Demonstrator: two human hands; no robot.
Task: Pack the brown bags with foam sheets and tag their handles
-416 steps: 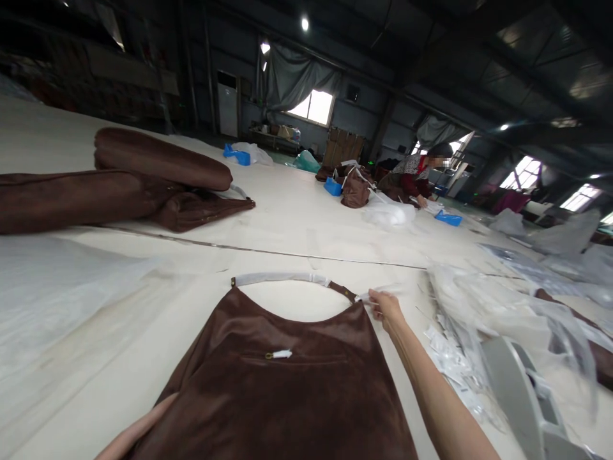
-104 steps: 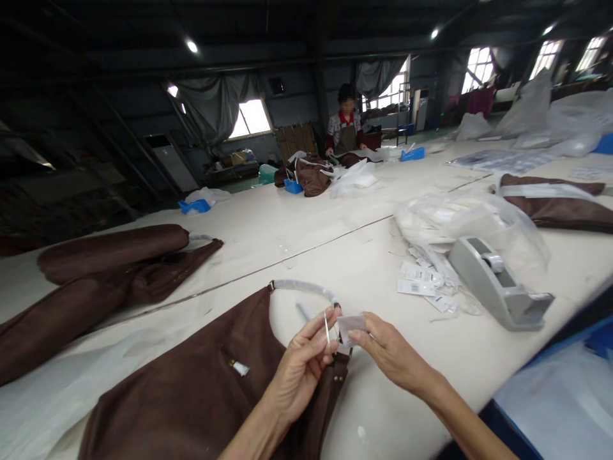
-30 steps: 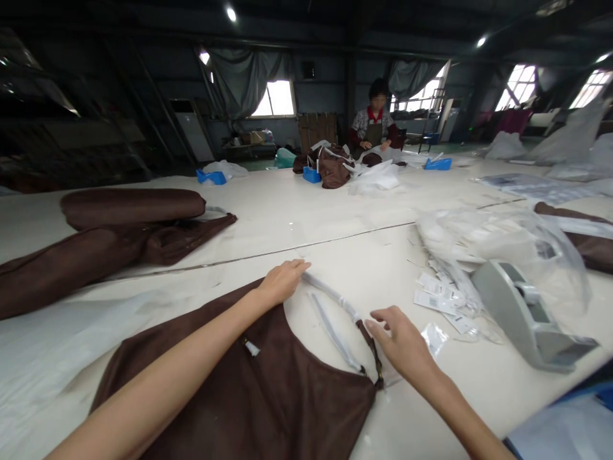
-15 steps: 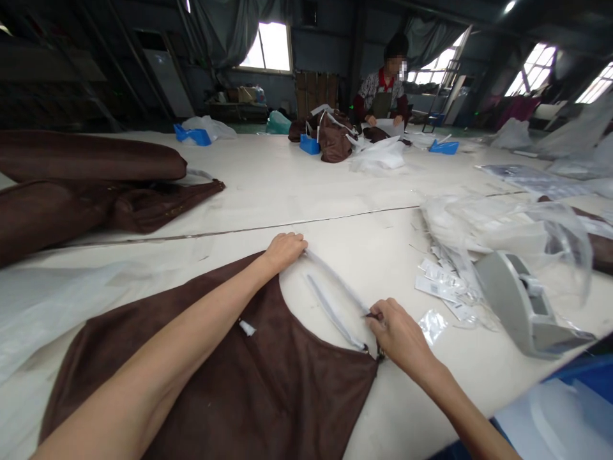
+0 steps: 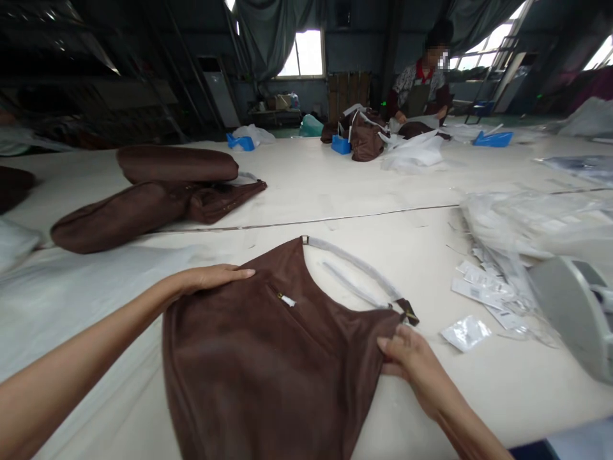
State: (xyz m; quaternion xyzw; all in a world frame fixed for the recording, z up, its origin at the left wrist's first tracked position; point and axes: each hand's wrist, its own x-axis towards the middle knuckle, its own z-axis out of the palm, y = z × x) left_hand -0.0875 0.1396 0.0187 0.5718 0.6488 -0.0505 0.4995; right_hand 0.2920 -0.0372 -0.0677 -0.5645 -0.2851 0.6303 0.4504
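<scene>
A dark brown handbag (image 5: 268, 358) lies on the white table in front of me, its zip pull wrapped in white. From its two upper corners runs a shoulder strap (image 5: 354, 255) in pale wrapping, with a metal ring at the far corner. My left hand (image 5: 211, 278) rests on the bag's upper left edge, fingers stretched out along it. At the right corner, below the strap end, my right hand (image 5: 407, 354) pinches the brown material between thumb and fingers.
More brown bags (image 5: 158, 191) lie to the left beyond a table seam. White tags (image 5: 483, 291), a small clear packet (image 5: 465, 333) and a grey dispenser (image 5: 569, 313) are at right. Across the table a person (image 5: 421, 89) works beside brown bags and plastic.
My left hand has left the strap's far end and moved to the bag's left edge. My right hand has let go of the strap and holds the bag's corner. The view has swung left.
</scene>
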